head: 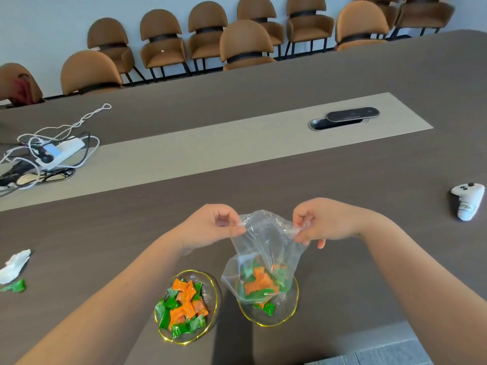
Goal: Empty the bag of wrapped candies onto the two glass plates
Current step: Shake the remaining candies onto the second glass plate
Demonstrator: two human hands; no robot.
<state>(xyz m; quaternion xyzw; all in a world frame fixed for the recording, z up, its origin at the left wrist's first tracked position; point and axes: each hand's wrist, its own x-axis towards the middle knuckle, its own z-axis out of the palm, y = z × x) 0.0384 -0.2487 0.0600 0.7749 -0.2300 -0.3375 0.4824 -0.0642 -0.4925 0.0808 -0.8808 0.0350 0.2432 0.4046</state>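
Note:
A clear plastic bag (266,243) hangs upside down over the right glass plate (286,316), its mouth down among orange and green wrapped candies (259,284). My left hand (210,226) pinches the bag's upper left corner. My right hand (320,222) pinches the upper right corner. The left glass plate (210,291), gold-rimmed like the other, holds a heap of orange and green candies (183,309). Both plates sit side by side on the dark table near its front edge.
A white wrapper scrap (14,266) and a loose green candy (15,286) lie at the far left. A power strip with tangled cables (50,152) is at the back left. A white controller (467,201) rests at the right. Brown chairs (245,43) line the far side.

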